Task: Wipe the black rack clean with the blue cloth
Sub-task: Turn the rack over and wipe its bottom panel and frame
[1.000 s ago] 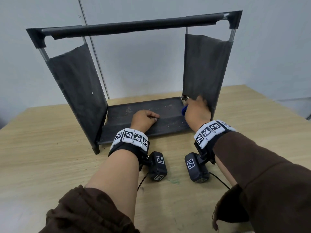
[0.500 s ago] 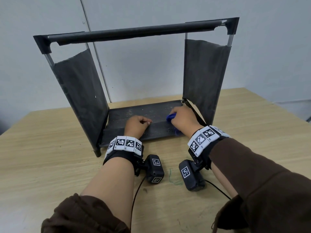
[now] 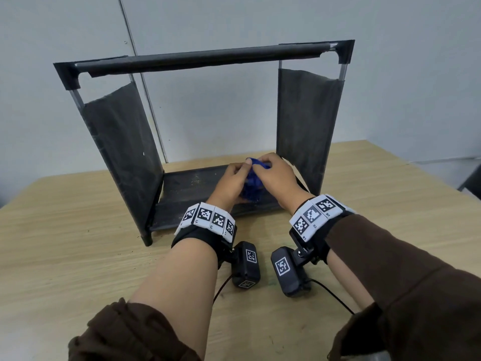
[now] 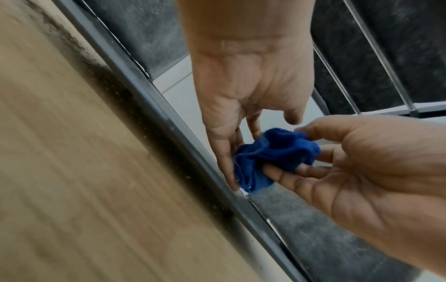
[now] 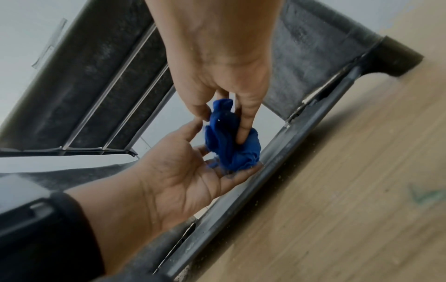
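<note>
Both hands met above the bottom shelf of the black rack (image 3: 122, 142), which stood on the wooden worktop (image 3: 65, 256). The crumpled blue cloth (image 4: 272, 156) was bunched between them, lifted off the shelf. The right hand (image 3: 276, 178) pinched its upper folds, fingers (image 5: 243, 122) curled onto the fabric. The left hand (image 3: 231, 183) held it from the other side, fingers (image 4: 284, 173) bent under the wad. Pale crumbs speckled the shelf (image 3: 190, 183) to the left of the hands.
</note>
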Demonstrator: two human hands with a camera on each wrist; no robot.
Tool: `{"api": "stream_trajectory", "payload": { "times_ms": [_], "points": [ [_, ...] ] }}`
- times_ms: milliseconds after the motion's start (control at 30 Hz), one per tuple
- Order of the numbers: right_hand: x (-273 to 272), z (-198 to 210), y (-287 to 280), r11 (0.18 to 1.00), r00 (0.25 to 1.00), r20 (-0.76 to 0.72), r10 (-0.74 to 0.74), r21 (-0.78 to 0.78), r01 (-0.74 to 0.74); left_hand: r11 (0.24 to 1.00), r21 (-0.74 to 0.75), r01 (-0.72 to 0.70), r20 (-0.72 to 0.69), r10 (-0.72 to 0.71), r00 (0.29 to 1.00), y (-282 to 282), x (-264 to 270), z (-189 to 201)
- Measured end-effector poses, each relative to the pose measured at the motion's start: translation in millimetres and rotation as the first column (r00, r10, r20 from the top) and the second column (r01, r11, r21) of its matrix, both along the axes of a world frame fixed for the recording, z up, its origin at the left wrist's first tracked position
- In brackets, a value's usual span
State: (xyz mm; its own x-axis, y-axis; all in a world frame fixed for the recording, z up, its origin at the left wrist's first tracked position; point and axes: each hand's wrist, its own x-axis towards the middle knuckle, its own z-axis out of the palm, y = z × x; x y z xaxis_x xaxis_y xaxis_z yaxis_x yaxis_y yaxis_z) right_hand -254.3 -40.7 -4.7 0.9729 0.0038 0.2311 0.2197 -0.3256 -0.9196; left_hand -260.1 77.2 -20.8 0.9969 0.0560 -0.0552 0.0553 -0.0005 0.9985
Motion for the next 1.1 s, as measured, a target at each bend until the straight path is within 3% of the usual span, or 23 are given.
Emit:
{"api": "stream_trajectory", "payload": {
  "times_ms": [100,200,367,567,667,833,967,1100],
  "points": [
    [-5.0,6.5,-9.6,1.0,1.0,-0.009,0.008,-0.003,-0.008,0.995,-0.095,-0.005,-0.05,0.001,0.999,-14.1,-0.1,3.3],
    [-13.2,13.4,-26.5,1.0,0.999,0.017,-0.029,-0.011,0.029,0.996,-0.083,-0.029,-0.034,0.027,0.999,-25.6,1.4,7.0],
    [-25.9,20.0,-49.7,0.985,0.968,0.211,-0.14,-0.069,0.157,0.999,-0.017,-0.028,0.014,0.028,1.0,-37.1,5.7,8.8],
    [-29.3,33.5,-69.5,0.949,0.825,0.542,-0.156,-0.149,0.277,0.993,-0.114,0.037,0.102,-0.025,0.994,-55.7,13.2,11.1],
    [-31.4,36.5,-78.3,0.922,0.755,0.627,-0.191,-0.149,0.357,0.994,-0.104,0.009,0.115,0.003,0.993,-64.8,17.1,12.5],
    [-14.2,38.6,-90.3,0.867,0.652,0.671,-0.354,-0.026,0.498,0.987,-0.158,-0.036,-0.078,0.024,0.997,-74.7,26.4,22.9],
    [2.2,51.4,-93.3,0.899,0.67,0.651,-0.357,0.045,0.436,0.998,-0.05,-0.045,0.036,0.047,0.998,-72.5,35.4,14.3],
    [12.1,59.5,-88.2,0.925,0.747,0.579,-0.328,0.036,0.379,0.996,0.063,-0.067,0.139,0.057,0.989,-71.9,41.5,5.4]
  ]
}}
